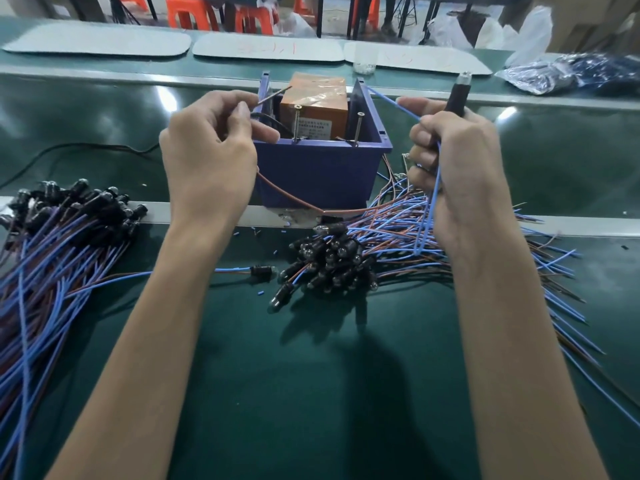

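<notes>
You're pinching the brown wire (289, 196) in your left hand (207, 150), its bare tip pointing over the blue box (318, 168); your right hand (457, 157) is gripping a black lamp (457, 98) and its blue wire (391, 101) just beside the box, above the loose wire pile (391, 223)

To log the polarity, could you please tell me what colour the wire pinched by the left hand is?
The wire is reddish brown, clearest in the head view.

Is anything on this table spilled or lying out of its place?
Small blue scraps lie scattered on the green table beside the middle pile of lamps. One lamp lies alone, left of that pile and apart from it. Nothing looks damaged.
</notes>
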{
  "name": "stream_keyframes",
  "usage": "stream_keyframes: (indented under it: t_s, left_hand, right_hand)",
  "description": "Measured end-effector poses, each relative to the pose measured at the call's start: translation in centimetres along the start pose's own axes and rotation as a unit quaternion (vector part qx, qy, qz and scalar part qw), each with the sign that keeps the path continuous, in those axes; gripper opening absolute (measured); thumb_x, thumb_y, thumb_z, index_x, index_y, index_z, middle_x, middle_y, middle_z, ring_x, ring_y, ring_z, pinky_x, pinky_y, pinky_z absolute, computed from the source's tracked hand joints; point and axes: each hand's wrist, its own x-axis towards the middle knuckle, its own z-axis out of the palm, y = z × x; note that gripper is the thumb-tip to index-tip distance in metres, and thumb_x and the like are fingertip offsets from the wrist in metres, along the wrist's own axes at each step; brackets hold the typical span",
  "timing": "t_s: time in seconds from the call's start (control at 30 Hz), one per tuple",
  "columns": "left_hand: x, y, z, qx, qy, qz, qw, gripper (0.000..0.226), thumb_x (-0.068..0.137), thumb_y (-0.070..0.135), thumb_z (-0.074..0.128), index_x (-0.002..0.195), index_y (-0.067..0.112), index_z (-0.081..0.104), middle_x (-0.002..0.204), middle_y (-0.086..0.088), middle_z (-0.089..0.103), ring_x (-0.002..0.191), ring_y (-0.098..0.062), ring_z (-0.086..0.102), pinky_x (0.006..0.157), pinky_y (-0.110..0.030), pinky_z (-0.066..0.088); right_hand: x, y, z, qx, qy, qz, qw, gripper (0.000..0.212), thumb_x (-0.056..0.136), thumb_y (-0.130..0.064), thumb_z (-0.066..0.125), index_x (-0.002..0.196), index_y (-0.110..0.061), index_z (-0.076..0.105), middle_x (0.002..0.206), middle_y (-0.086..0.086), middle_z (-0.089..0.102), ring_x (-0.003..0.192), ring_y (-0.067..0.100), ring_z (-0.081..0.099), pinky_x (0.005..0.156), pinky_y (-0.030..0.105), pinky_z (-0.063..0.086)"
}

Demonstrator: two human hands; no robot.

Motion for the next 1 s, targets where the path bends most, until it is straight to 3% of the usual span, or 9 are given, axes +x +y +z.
stream_keyframes:
  t_s: [0.23,0.4,0.5,0.7,1.0]
  left_hand:
    - [0.3,-0.4,-0.2,-0.007,0.027,-0.031,0.999,0.024,0.096,0.022,0.047,0.104,0.020,0.070,0.073,0.015,0.071,0.043,0.003,0.047,0.058,-0.022,0.042]
    - [0.2,-0.3,0.0,-0.036,-0.022,-0.050,0.998,0.020,0.098,0.018,0.049,0.103,0.021,0.068,0.080,0.016,0.073,0.044,0.000,0.050,0.055,-0.017,0.044]
    - [0.1,-0.2,0.3,-0.046,-0.054,-0.062,0.996,0.024,0.099,0.014,0.047,0.112,0.015,0.067,0.087,0.013,0.073,0.041,-0.002,0.049,0.053,-0.015,0.044]
    - [0.0,-0.3,0.6,-0.059,-0.051,-0.077,0.994,0.029,0.098,0.010,0.045,0.119,0.012,0.065,0.094,0.011,0.073,0.040,-0.002,0.049,0.055,-0.017,0.045]
    - [-0.3,-0.5,1.1,-0.043,-0.062,-0.069,0.995,0.024,0.099,0.014,0.046,0.112,0.019,0.066,0.082,0.017,0.073,0.039,-0.002,0.049,0.051,-0.016,0.045]
  right_hand:
    - [0.1,0.3,0.1,-0.021,0.021,-0.003,1.000,0.023,0.097,-0.002,0.040,0.096,-0.012,0.061,0.067,-0.002,0.038,0.048,0.004,0.031,0.037,0.014,0.025]
    - [0.1,0.5,0.3,0.001,0.007,0.004,1.000,0.022,0.096,0.000,0.040,0.096,-0.011,0.059,0.066,-0.002,0.041,0.045,0.003,0.027,0.036,0.014,0.022]
    - [0.1,0.7,0.3,-0.002,0.002,0.012,1.000,0.021,0.094,0.001,0.042,0.099,-0.010,0.059,0.068,-0.002,0.043,0.042,0.002,0.028,0.035,0.014,0.022]
    - [0.2,1.1,0.5,-0.023,-0.018,0.017,0.999,0.023,0.094,0.002,0.042,0.094,-0.014,0.059,0.069,-0.003,0.048,0.048,0.004,0.029,0.037,0.015,0.022]
    - [0.3,1.4,0.6,-0.040,-0.041,0.020,0.998,0.027,0.095,0.002,0.040,0.108,-0.014,0.059,0.070,-0.003,0.048,0.048,0.003,0.030,0.037,0.014,0.023]
